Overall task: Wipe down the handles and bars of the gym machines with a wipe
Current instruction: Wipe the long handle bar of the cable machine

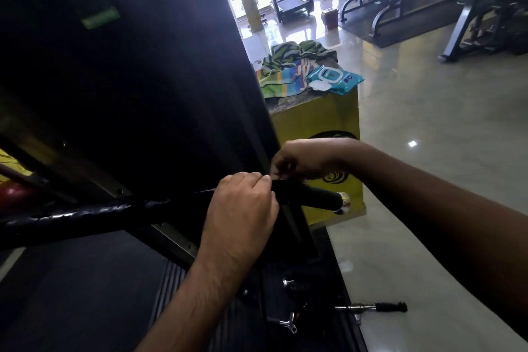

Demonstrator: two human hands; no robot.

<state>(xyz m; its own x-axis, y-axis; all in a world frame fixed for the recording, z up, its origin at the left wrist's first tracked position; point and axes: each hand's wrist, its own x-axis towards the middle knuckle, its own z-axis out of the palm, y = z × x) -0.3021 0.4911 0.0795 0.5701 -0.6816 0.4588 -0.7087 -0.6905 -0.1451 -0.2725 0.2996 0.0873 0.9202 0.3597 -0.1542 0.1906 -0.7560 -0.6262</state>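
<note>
A loose metal handle [371, 307] lies on the floor nearest. Above it the left hand [243, 208] has its fingers [257, 180] curled round the black bar [314, 198]. The right hand [303, 160] is just beyond, fingers bunched together on top of the bar. Whether they pinch a wipe cannot be told. Farther off, the wipes pack [334, 80] lies beside a striped towel [285, 71] on a yellow box [314, 123].

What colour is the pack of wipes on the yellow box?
The pack of wipes is teal-blue with a white lid; head view.
</note>
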